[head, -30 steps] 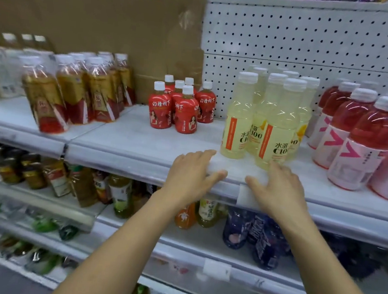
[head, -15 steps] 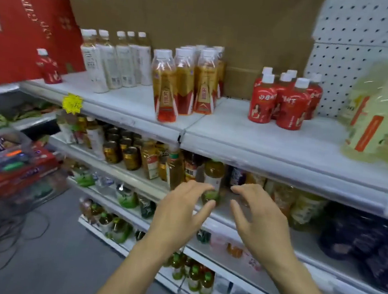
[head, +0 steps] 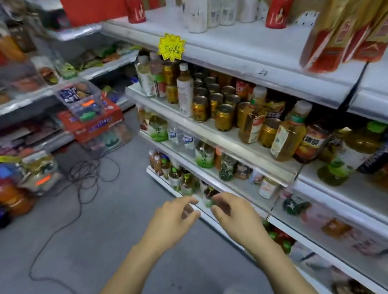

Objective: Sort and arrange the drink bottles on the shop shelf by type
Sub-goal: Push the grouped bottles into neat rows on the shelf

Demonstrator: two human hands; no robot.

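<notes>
Both hands hang empty with fingers loosely curled, left hand (head: 172,218) beside right hand (head: 233,216), before the lower shelf (head: 231,188) of bottles (head: 288,137).

Both empty hands, left hand (head: 172,218) and right hand (head: 236,218), before shelf (head: 232,53) bottles (head: 286,136)

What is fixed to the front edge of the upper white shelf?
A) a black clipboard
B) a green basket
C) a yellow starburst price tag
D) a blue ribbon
C: a yellow starburst price tag with handwriting on it sits on the front edge of the upper shelf.
</notes>
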